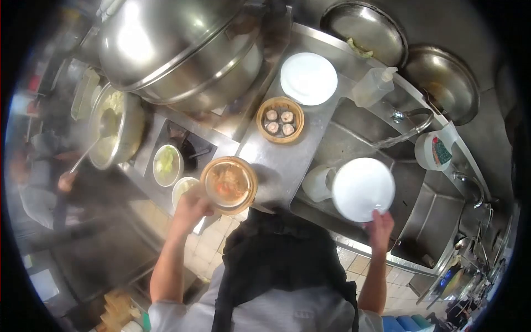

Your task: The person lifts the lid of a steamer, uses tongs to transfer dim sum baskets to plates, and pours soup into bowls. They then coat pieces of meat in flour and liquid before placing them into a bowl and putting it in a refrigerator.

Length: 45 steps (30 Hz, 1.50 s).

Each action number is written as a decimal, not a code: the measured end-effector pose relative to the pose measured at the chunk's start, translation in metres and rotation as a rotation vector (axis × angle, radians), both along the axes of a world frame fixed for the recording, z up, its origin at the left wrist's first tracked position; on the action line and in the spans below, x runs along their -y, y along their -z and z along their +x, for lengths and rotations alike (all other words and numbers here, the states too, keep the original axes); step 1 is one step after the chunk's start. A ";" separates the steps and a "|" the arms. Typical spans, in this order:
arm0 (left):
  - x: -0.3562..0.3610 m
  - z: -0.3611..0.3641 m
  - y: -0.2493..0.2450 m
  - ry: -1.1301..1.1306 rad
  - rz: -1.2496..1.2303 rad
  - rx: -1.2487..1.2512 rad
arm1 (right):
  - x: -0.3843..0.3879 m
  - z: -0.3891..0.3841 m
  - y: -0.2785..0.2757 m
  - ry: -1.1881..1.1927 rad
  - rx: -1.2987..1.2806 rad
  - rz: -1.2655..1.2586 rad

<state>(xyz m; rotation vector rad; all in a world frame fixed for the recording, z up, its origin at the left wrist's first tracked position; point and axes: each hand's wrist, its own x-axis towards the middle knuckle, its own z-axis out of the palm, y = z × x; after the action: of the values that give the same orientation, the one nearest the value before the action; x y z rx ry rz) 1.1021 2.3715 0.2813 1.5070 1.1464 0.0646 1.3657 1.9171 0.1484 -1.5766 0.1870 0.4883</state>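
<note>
Head view of a kitchen workstation with a steel tabletop [276,169] and sink. The left hand [193,207] has its grip closed on the near left side of a round, tan bamboo steamer [253,191], which contains a dish of orange and red food [227,182]. The steamer lies at the near left edge of the tabletop in this view; whether it touches the surface cannot be told. The right hand [380,229] has its grip closed on the near rim of a round white plate [363,189], held over the steel sink [354,141]. Just left of this plate, partly overlapped by it, stands a translucent white plastic jug [316,185]. Water runs from a curved chrome faucet [423,112] into the sink.

On the tabletop, a second round bamboo steamer [300,122] holds four small dumplings [280,123]; a second white plate [308,78] lies beyond it, and a clear pump bottle [371,88] stands beside the sink. To the left are a large domed steel vessel [177,50], a white bowl of green vegetables [167,166] and a second pale bowl [183,190], partly hidden by the left hand. At far left, a co-worker's hand [66,181] grips a ladle in a steel pot [119,133].
</note>
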 end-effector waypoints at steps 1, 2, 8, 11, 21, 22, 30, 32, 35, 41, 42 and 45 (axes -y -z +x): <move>-0.001 0.000 0.002 -0.019 -0.019 0.030 | -0.019 -0.008 0.005 -0.096 -0.024 -0.004; -0.002 -0.001 0.004 -0.017 -0.025 0.031 | -0.040 -0.014 0.011 -0.194 -0.053 -0.009; -0.014 0.000 0.019 0.189 0.002 -0.103 | -0.159 -0.041 0.057 -0.696 -0.096 -0.014; -0.018 0.009 0.036 0.334 0.166 0.091 | -0.202 -0.048 0.057 -0.691 -0.225 0.050; -0.020 0.063 0.074 0.490 0.221 -0.203 | -0.223 -0.042 0.035 -0.696 0.151 -0.162; -0.022 0.063 0.079 0.520 0.273 -0.225 | -0.222 -0.043 0.031 -0.696 0.151 -0.164; 0.004 0.011 0.131 0.048 0.192 0.114 | -0.238 -0.035 0.020 -0.757 0.287 -0.120; 0.013 0.012 0.137 -0.081 0.105 0.272 | -0.246 -0.036 0.023 -0.775 0.246 -0.076; 0.014 0.020 0.132 -0.114 -0.036 0.281 | -0.256 -0.039 0.012 -0.797 0.184 -0.046; 0.012 0.029 0.113 0.260 0.658 0.265 | -0.251 -0.037 0.031 -0.764 0.079 0.014; 0.012 0.028 0.109 0.262 0.654 0.267 | -0.248 -0.037 0.033 -0.770 0.073 -0.006; 0.003 0.025 0.104 0.592 0.846 0.260 | -0.241 -0.036 0.035 -0.797 0.148 -0.031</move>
<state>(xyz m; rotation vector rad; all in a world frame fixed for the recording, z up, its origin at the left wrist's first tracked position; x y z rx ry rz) 1.1267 2.3682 0.1775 2.4470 0.4156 0.3625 1.3295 2.1583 0.1132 -1.6745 -0.5741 0.9766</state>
